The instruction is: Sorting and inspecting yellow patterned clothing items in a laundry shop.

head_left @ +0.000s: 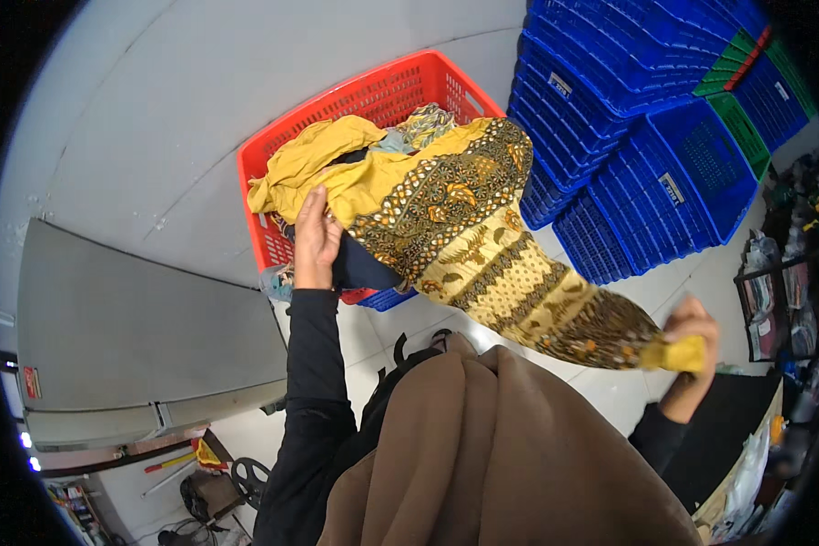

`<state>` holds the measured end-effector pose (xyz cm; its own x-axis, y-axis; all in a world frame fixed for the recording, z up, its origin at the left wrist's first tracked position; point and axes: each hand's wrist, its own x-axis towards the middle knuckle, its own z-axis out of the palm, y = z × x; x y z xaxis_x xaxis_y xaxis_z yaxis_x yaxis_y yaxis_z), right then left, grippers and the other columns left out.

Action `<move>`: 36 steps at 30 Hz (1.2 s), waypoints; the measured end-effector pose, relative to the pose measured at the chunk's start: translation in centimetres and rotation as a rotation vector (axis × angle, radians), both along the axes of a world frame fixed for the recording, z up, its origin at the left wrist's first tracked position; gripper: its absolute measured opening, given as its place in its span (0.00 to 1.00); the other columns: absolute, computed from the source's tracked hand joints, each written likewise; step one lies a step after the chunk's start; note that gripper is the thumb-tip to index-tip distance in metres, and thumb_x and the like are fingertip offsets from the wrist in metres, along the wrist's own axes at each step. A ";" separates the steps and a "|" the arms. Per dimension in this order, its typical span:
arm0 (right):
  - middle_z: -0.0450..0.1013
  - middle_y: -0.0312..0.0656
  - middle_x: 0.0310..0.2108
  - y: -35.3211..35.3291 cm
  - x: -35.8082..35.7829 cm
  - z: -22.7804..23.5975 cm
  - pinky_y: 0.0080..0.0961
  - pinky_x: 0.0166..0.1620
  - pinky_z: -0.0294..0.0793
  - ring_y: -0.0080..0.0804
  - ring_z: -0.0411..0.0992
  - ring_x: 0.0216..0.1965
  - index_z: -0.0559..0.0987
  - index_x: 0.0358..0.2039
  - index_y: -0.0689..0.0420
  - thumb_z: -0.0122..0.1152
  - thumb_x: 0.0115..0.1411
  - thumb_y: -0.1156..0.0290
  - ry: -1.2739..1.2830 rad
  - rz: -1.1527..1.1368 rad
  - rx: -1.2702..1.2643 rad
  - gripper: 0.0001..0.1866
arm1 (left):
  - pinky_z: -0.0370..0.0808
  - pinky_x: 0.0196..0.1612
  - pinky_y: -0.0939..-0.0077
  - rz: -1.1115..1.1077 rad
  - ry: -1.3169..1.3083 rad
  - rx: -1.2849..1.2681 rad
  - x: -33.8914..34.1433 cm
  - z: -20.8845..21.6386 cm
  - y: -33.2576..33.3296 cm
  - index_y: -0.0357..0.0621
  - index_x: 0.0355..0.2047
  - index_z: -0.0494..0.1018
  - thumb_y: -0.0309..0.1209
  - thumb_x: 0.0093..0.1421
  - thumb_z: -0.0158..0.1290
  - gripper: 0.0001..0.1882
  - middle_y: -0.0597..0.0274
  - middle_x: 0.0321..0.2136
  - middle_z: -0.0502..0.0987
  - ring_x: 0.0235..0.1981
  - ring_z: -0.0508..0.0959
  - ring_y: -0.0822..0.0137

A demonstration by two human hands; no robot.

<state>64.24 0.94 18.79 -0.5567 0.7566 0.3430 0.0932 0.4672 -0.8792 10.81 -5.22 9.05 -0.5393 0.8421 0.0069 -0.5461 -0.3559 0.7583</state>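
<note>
A yellow batik cloth [460, 205] with dark brown and gold patterns stretches from the red plastic basket [396, 98] down to the right. My right hand [690, 326] is closed around its bunched yellow end, out to the right of my body. By the basket's near side, my left hand [315, 244] grips the plain yellow part of the cloth at its edge. Under it a dark navy piece of fabric [366, 266] shows. More clothes, including a grey and white patterned one [428, 126], lie in the basket, partly hidden by the yellow cloth.
Tall stacks of blue crates [573, 100] stand right of the basket, with green crates [737, 127] behind. A grey fridge-like cabinet [146, 318] is at the left. Racks of packaged goods [773, 291] line the far right. A fan-like black wheel [249, 480] sits lower left.
</note>
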 end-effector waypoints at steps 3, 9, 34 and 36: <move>0.68 0.47 0.42 1.9 -10.7 3.3 0.29 0.41 0.67 0.37 0.67 0.43 0.82 0.30 0.55 0.59 0.46 0.70 -0.126 0.365 0.050 0.10 | 0.75 0.43 0.75 -0.172 0.049 0.070 4.6 4.3 0.5 0.36 0.48 0.65 0.29 0.62 0.42 0.15 0.55 0.43 0.72 0.42 0.75 0.67; 0.66 0.45 0.49 2.4 -23.4 4.1 0.28 0.45 0.68 0.37 0.70 0.42 0.79 0.31 0.59 0.57 0.44 0.78 -0.025 0.401 0.194 0.11 | 0.70 0.36 0.86 -0.216 0.882 0.116 10.9 10.3 0.3 0.38 0.45 0.68 0.24 0.57 0.49 0.14 0.64 0.33 0.72 0.32 0.73 0.77; 0.70 0.35 0.30 -3.7 -13.1 -0.7 0.18 0.38 0.68 0.20 0.67 0.32 0.75 0.36 0.61 0.50 0.44 0.86 0.491 -0.183 -0.593 0.16 | 0.70 0.31 0.81 -0.466 0.945 -0.036 23.5 10.6 1.8 0.36 0.31 0.74 0.26 0.52 0.56 0.07 0.63 0.24 0.75 0.26 0.75 0.74; 0.71 0.35 0.31 -3.5 -12.9 -1.3 0.18 0.39 0.68 0.20 0.68 0.33 0.75 0.34 0.61 0.52 0.44 0.87 0.502 -0.248 -0.532 0.15 | 0.70 0.30 0.80 -0.406 1.099 0.058 23.4 10.4 1.9 0.37 0.30 0.74 0.26 0.52 0.57 0.06 0.62 0.23 0.75 0.25 0.75 0.71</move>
